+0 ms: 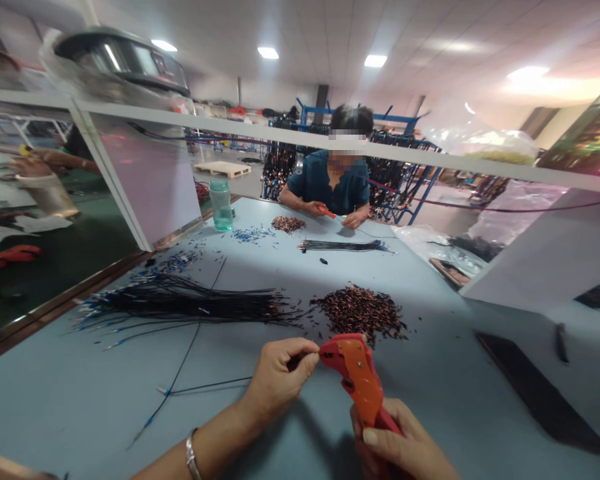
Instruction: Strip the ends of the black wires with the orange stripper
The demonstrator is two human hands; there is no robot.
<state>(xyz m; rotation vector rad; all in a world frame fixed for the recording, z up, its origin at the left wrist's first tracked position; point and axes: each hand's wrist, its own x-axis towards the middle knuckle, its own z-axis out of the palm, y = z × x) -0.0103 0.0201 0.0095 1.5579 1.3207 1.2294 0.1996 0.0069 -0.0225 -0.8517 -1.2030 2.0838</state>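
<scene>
My right hand (397,437) is wrapped round the handle of an orange and red wire stripper (361,380). Its head points up and to the left. Pinched in my left hand (283,370) is a thin black wire (213,385) with a blue terminal at its far end, trailing left over the table. The fingertips touch the stripper's jaw, so the wire's near end is hidden. Behind the tool lies a heap of short black and copper-coloured offcuts (360,310). To the left a bundle of black wires (195,300) with blue terminals is spread out.
Across the table (420,387) a co-worker (330,183) holds a red tool. Near them are a green bottle (221,207), loose blue terminals (253,235), another offcut heap (288,224) and a smaller wire bundle (343,246). A dark flat strip (543,390) lies right; a white frame bar (270,137) crosses above.
</scene>
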